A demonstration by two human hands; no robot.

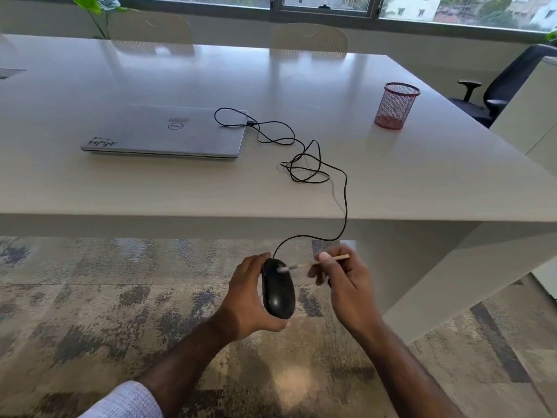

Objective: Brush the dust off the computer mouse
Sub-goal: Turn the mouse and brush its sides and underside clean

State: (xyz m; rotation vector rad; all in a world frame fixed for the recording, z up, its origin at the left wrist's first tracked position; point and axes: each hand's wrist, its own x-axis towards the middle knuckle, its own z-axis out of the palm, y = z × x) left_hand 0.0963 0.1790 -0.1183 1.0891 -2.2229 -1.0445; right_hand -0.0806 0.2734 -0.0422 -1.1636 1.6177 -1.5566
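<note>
We brush the mouse below the table edge.
Our left hand grips the mouse; our right hand pinches the brush, bristles touching its front end.

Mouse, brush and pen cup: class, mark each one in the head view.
mouse [278, 292], head view, on its black top shell.
brush [304, 264], head view, on its thin wooden handle.
pen cup [395, 107], head view, on its red mesh wall.
</note>
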